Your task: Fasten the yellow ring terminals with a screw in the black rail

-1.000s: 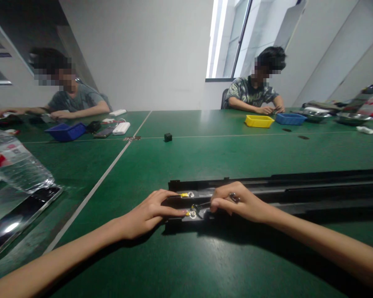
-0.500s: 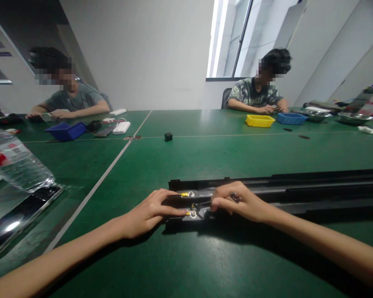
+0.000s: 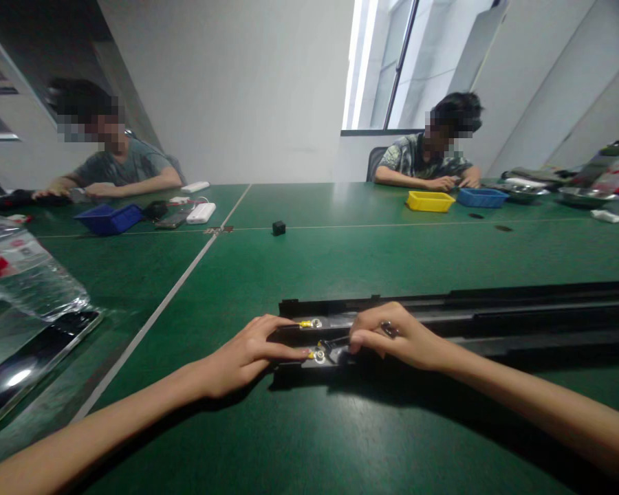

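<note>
A pair of long black rails [image 3: 417, 305] lies on the green table, one behind the other. At their left end, a ring terminal with a yellow sleeve [image 3: 305, 324] sits under a fastener on the back rail, and a similar fastener [image 3: 319, 355] shows on the front rail. My left hand [image 3: 245, 352] rests there with index finger and thumb stretched apart, each tip by a yellow sleeve. My right hand [image 3: 397, 335] is closed around a small metal wrench [image 3: 389, 330]. The wrench's head is close to the front fastener; whether it grips it I cannot tell.
At left stand a water bottle [image 3: 36, 271] and a phone [image 3: 41, 364]. A small black cube [image 3: 278, 227] lies mid-table. Further back are blue [image 3: 109, 218] and yellow [image 3: 430, 201] bins. Two people [image 3: 128, 165] sit across the table.
My hands, the wrench and the rails keep nearly the same places. Across the table, the person at right has lowered their head slightly, and the left person's hand has shifted left.
</note>
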`<state>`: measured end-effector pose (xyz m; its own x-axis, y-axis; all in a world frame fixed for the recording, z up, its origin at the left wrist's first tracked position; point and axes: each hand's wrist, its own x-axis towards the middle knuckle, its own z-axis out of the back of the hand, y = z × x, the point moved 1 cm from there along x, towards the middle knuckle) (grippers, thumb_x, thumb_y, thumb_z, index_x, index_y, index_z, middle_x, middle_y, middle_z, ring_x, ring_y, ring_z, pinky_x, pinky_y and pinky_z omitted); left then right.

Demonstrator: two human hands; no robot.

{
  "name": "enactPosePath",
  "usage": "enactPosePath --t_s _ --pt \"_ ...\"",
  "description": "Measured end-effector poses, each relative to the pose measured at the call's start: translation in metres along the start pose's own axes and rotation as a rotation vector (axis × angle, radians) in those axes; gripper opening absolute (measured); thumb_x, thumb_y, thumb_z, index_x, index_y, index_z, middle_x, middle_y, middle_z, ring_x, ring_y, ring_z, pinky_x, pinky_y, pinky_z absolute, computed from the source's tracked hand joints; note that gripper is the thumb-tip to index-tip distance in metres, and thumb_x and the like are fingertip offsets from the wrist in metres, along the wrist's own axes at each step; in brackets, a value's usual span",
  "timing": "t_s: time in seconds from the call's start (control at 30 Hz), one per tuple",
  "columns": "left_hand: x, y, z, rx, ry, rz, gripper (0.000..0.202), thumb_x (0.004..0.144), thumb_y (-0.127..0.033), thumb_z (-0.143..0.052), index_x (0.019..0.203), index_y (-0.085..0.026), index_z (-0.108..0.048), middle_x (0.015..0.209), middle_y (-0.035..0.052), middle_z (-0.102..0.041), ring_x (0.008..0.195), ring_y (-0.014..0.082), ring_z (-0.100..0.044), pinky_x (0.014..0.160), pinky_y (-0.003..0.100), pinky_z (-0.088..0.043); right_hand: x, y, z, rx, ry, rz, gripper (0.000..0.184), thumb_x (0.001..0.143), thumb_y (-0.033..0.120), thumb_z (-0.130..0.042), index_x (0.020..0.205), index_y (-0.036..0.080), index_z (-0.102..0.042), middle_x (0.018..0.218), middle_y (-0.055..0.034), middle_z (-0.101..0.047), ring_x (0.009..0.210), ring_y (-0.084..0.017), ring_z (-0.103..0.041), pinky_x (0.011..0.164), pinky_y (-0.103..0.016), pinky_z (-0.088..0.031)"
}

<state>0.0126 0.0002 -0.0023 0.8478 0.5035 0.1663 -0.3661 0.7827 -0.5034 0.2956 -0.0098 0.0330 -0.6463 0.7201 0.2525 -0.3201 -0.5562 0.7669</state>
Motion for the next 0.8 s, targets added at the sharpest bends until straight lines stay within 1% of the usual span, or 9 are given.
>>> enactPosePath --t_s 0.23,0.47,0.6,0.8 --pt "-0.0013 0.0026 -0.0012 -0.001 0.003 0.010 0.041 0.102 -0.017 -0.037 0.130 -0.037 -0.061 0.139 0.0078 -0.045 0.124 0.0295 -0.043 0.104 0.051 -0.034 0.0003 0.0024 0.0004 0.013 -0.001 0.014 0.035 0.094 0.035 -0.056 0.074 0.010 -0.071 0.064 -0.0039 -0.065 0.050 -0.007 -0.052 0.051 -0.018 -0.042" --pt "-0.0003 -0.0005 0.0005 -0.011 0.005 0.012 0.041 0.101 -0.016 -0.038 0.128 -0.034 -0.063 0.139 0.0090 -0.046 0.124 0.0305 -0.043 0.104 0.052 -0.034 -0.0013 0.0012 0.0005 0.006 -0.006 -0.003 0.035 0.093 0.033 -0.057 0.074 0.008 -0.071 0.061 -0.0042 -0.063 0.049 -0.008 -0.052 0.050 -0.019 -0.041" --pt "-0.0007 0.0010 -0.0008 -0.007 0.011 0.019 0.042 0.102 -0.016 -0.037 0.130 -0.036 -0.061 0.140 0.0076 -0.045 0.124 0.0294 -0.043 0.104 0.051 -0.034 -0.0005 0.0008 0.0000 0.029 -0.002 0.002 0.035 0.093 0.034 -0.057 0.075 0.008 -0.072 0.065 -0.0064 -0.066 0.049 -0.008 -0.053 0.048 -0.018 -0.041" --pt "-0.0019 0.0029 -0.0017 -0.012 0.003 0.007 0.040 0.103 -0.019 -0.035 0.130 -0.036 -0.061 0.139 0.0080 -0.045 0.123 0.0296 -0.043 0.104 0.051 -0.034 -0.0009 0.0007 -0.0003 0.024 -0.005 0.008 0.035 0.093 0.034 -0.057 0.074 0.008 -0.071 0.064 -0.0053 -0.065 0.050 -0.008 -0.053 0.050 -0.018 -0.042"
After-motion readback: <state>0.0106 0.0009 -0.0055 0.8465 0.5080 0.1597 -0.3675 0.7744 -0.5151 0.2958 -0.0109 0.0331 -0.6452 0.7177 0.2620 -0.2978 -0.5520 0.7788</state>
